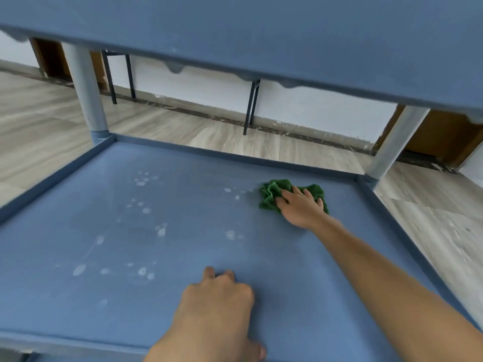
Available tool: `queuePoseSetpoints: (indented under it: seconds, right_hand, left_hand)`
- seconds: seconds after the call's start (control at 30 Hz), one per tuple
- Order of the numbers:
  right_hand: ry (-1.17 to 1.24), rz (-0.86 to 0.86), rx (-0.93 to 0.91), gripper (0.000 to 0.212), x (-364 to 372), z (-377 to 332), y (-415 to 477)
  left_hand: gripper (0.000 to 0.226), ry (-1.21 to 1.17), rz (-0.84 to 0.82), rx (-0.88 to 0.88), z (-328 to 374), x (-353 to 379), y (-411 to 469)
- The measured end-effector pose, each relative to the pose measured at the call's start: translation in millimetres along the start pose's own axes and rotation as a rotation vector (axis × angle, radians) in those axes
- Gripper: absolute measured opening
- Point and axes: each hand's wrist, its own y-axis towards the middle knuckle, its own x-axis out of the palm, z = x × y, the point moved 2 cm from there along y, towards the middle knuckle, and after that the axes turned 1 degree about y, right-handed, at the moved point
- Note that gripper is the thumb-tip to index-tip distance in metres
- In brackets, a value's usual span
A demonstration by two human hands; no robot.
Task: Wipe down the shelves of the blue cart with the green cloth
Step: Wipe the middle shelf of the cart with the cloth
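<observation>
I look down at a lower shelf (183, 231) of the blue cart, under the upper shelf (287, 35) that fills the top of the view. My right hand (300, 207) presses flat on the crumpled green cloth (271, 192) near the shelf's far right corner. My left hand (217, 309) rests on the shelf close to its front edge, fingers curled, holding nothing. Whitish spots and streaks (142, 226) mark the left and middle of the shelf surface.
Two pale blue posts (86, 95) (394, 142) hold up the upper shelf at the far corners. A raised rim (235, 155) runs around the shelf. Beyond lie a wood-look floor (222, 131), a white wall and black table legs (251, 105).
</observation>
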Motion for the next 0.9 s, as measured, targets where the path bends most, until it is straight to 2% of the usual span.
queuePoseSetpoints:
  seconds: [0.1, 0.17, 0.33, 0.4, 0.47, 0.53, 0.77, 0.9]
  right_hand:
    - [0.007, 0.02, 0.028, 0.055, -8.9, -4.0, 53.2]
    - [0.006, -0.002, 0.033, 0.057, -13.6, -5.5, 76.9]
    - [-0.014, 0.01, 0.087, 0.057, -9.9, -5.9, 90.5]
    - [-0.031, 0.006, 0.077, 0.057, -7.6, -8.5, 73.0]
    - [-0.036, -0.008, 0.055, 0.056, -7.6, -8.6, 47.4]
    - [-0.031, -0.031, 0.022, 0.054, -6.1, -9.8, 8.5]
    - [-0.055, 0.008, -0.024, 0.047, 28.8, -6.2, -178.7]
    - [-0.123, 0.024, -0.057, 0.05, 40.3, -11.2, -267.9]
  left_hand:
    - [0.046, -0.017, 0.039, 0.001, -1.1, 7.5, 7.8]
    - [0.04, -0.042, 0.066, 0.005, -3.1, 10.2, 9.5]
    - [0.042, -0.046, 0.002, -0.011, -2.4, 11.8, 5.6]
    - [0.053, -0.06, -0.038, -0.01, -1.4, 12.6, 2.6]
    - [0.072, -0.066, -0.035, -0.008, -1.4, 13.2, 0.8]
    - [0.079, -0.052, 0.002, -0.009, -2.6, 14.5, 0.0]
    - [0.073, -0.021, 0.098, 0.004, -5.5, 20.0, -9.3]
    - [0.075, -0.019, 0.119, 0.008, -6.1, 20.3, -13.9]
